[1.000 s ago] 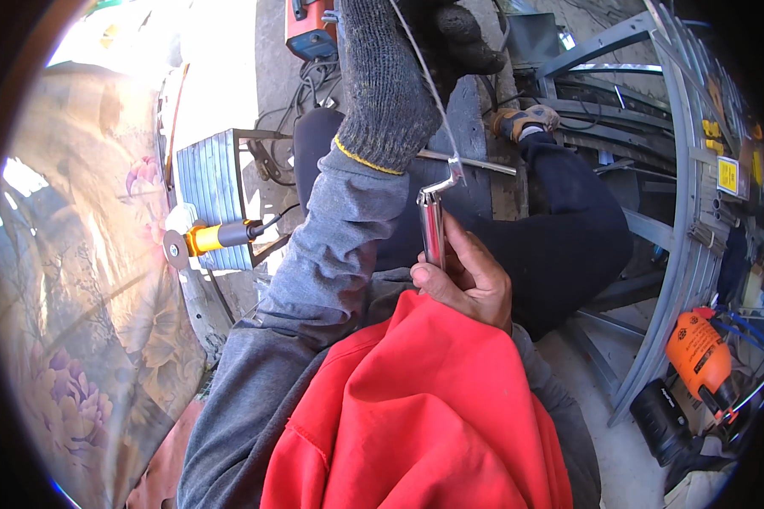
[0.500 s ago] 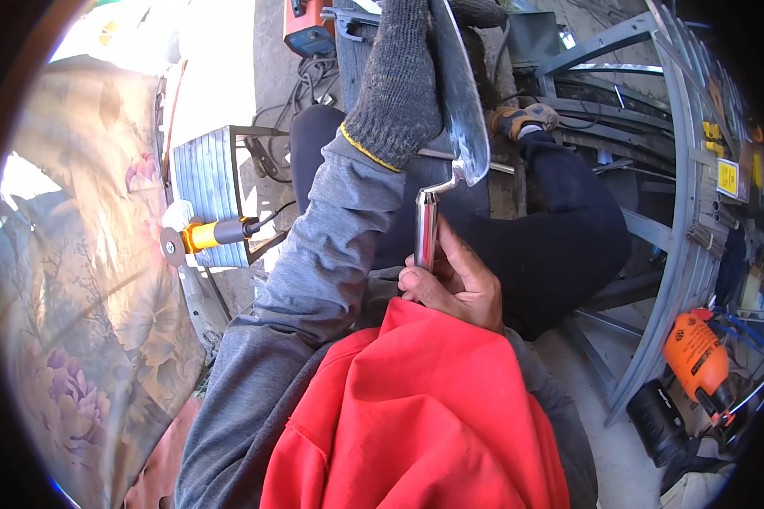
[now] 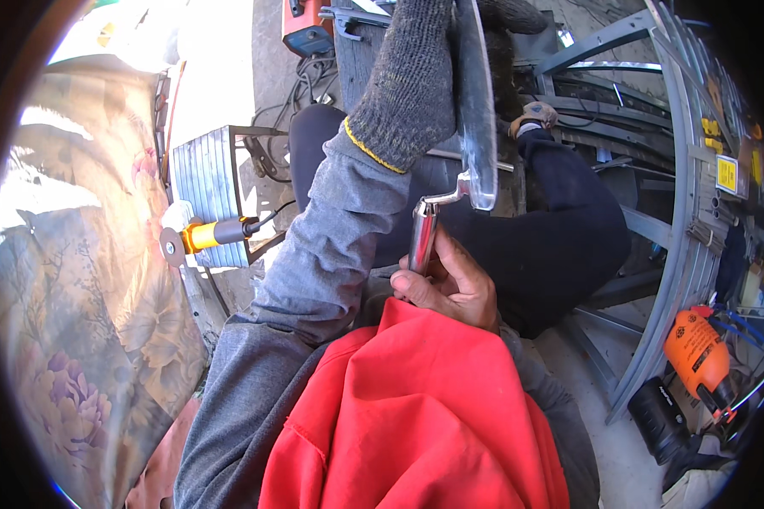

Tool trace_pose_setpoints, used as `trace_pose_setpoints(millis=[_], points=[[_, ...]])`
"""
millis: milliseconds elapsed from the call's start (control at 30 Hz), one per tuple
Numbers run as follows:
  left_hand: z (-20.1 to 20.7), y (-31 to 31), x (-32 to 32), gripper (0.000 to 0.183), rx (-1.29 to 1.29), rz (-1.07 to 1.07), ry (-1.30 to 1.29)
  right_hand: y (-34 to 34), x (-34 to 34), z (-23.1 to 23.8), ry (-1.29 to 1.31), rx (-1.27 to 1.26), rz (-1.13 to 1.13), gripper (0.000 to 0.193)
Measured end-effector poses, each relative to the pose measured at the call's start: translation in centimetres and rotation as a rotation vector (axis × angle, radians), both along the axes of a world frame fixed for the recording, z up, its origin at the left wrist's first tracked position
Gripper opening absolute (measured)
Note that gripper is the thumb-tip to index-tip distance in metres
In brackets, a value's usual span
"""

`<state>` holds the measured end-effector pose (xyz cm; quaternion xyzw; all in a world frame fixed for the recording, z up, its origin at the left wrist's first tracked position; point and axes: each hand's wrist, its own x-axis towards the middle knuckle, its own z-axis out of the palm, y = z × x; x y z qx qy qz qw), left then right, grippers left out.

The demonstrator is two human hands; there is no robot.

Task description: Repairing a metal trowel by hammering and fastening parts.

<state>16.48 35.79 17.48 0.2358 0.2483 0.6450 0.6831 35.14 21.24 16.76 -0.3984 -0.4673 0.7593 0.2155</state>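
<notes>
A metal trowel with a long blade, a bent neck and a shiny tube handle is held in front of me, its blade pointing away. My left hand, in a dark knit glove with a yellow cuff edge, is at the blade; dark knit fingers show beyond its far side, and the palm side is hidden. Bare fingers of my right hand are closed round the lower part of the handle, close to the red cloth over my chest. Behind the trowel lies a thin metal rod.
To the left an angle grinder rests against a grey slatted block. A red machine with cables stands far ahead. On the right are a grey metal rack, an orange bottle and a black case. Floral cloth hangs at left.
The trowel has turned: its blade has swung to the right and shows more edge-on. My gloved left hand has moved right with it, while the handle tilts slightly in my right hand.
</notes>
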Motion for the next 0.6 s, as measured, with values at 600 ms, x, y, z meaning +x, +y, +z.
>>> trace_pose_setpoints(millis=[600], points=[[-1.8,0.5,1.2,0.057,-0.298,0.086,-0.177,0.6,-0.6,1.3,0.082,-0.188,-0.082,0.064]])
